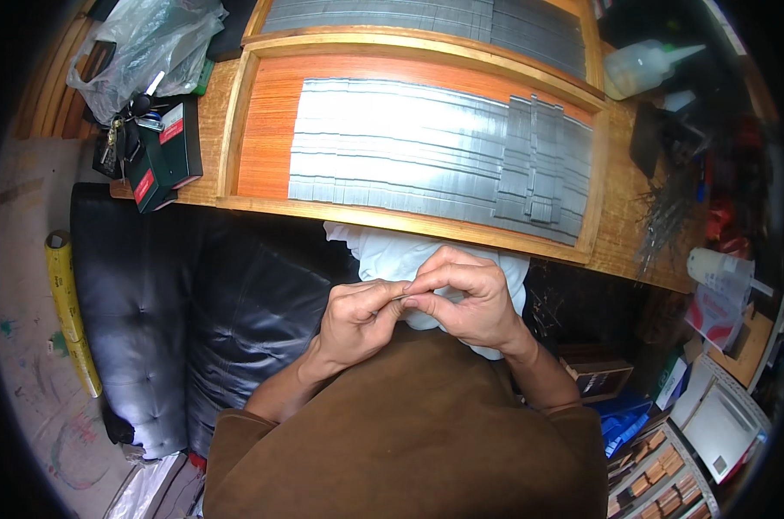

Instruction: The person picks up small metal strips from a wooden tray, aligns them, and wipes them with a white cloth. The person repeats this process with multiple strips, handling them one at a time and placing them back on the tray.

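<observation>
In front of my chest, my left hand (357, 322) and my right hand (470, 298) meet fingertip to fingertip. Both are closed in a pinch. A thin sliver (401, 297) shows between the fingers, too small and too covered to name. Behind the hands a white cloth (379, 251) hangs by the table edge. Just beyond lies a shallow wooden tray (236, 130) with an orange-red wood-grain bottom. Rows of flat grey metal strips (392, 147) fill most of it, and several strips (530, 156) are stacked on top toward its right side.
A second tray (426, 17) of grey strips sits behind. A plastic bag (154, 52), keys (119, 138) and dark green boxes (167, 160) are at left; a squeeze bottle (643, 67) and thin wires (664, 225) at right. A black padded seat (236, 303) and yellow roll (67, 311) lie left.
</observation>
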The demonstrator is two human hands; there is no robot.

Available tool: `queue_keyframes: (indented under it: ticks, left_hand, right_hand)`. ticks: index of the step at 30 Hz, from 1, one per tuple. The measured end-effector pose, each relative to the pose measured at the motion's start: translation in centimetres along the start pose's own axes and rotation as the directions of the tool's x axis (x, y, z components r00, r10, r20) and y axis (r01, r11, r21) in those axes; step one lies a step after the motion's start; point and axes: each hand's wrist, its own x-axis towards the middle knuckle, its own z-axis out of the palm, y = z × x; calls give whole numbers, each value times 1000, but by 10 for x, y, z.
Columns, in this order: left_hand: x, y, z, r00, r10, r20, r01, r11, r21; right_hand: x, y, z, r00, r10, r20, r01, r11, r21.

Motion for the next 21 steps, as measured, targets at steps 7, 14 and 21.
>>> queue_keyframes:
  ticks: [7, 14, 21]
  left_hand:
    - [1, 2, -1, 1000, -12, 13, 12, 1000, -6]
    - [0, 1, -1, 1000, -20, 19, 21, 1000, -23]
    - [3, 7, -3, 999, -30, 25, 31, 999, -23]
  right_hand:
    - [0, 0, 0, 1000, -17, 4, 17, 1000, -9]
    - [0, -1, 1, 1000, -24, -5, 24, 1000, -20]
    - [-1, -1, 1, 999, -35, -10, 35, 999, -34]
